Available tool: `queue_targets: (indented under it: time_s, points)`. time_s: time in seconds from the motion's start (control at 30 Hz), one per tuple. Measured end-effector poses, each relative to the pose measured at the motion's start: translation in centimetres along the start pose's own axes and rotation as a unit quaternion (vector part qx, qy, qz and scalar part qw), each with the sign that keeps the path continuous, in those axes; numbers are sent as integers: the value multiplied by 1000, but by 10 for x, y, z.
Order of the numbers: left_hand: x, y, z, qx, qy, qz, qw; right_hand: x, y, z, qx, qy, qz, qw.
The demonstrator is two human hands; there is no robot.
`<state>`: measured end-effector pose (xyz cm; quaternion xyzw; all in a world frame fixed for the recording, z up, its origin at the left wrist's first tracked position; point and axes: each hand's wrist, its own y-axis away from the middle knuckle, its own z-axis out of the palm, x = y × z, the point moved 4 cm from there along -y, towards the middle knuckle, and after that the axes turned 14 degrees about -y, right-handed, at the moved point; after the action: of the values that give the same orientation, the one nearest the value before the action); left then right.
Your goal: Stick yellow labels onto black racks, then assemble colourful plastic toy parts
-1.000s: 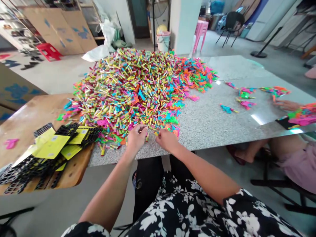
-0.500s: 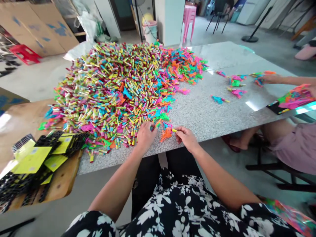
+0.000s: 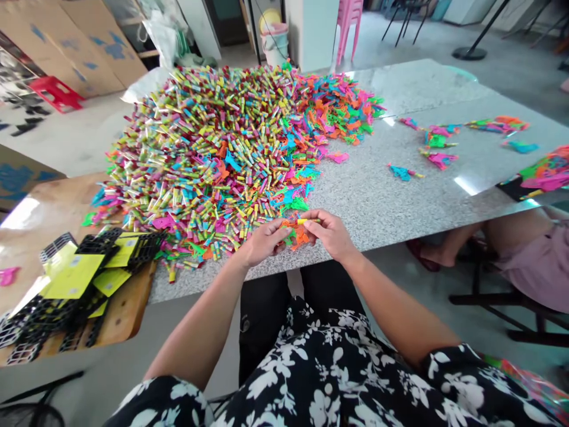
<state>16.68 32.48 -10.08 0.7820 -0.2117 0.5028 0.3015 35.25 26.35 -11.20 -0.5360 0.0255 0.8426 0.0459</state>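
Note:
My left hand [image 3: 265,242] is closed at the front edge of the grey stone table, its thumb and fingers pinching a small orange plastic toy piece [image 3: 288,224] that they partly hide. Facing it, my right hand [image 3: 331,234] is closed on a small yellow tube [image 3: 303,221], held between thumb and forefinger. The tube's end meets the orange piece; whether they are joined I cannot tell. More orange and green plastic shows just under my fingertips. Behind both hands rises a big heap of small tubes [image 3: 200,148] in yellow, pink and dark red.
Coloured plastic toy pieces [image 3: 338,112] are piled at the heap's right. A few toy pieces with tubes [image 3: 440,159] lie further right on the table [image 3: 364,201]. Black racks with yellow cards [image 3: 75,276] sit on a wooden board at left. Another person's legs [image 3: 502,237] are at right.
My left hand has come from the heap's edge to my right hand, and the orange piece and yellow tube are now between them. The co-worker's hand has left the table at right.

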Motion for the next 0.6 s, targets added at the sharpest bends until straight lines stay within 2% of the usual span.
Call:
queue_targets:
  time_s: [0.1,0.27,0.4,0.6]
  points:
    - [8,4,2,-65,-34,37,997,0,0,0,-8,11,8,1000]
    - [20,7,5,-110,-116,72,984,0,2,0,-17,7,11,1000]
    - [25,8,6,-157,-112,63,979,0,4,0,-48,-6,29,998]
    - [22,9,3,-211,-43,14,977,-4,8,-1,-90,-1,48,995]
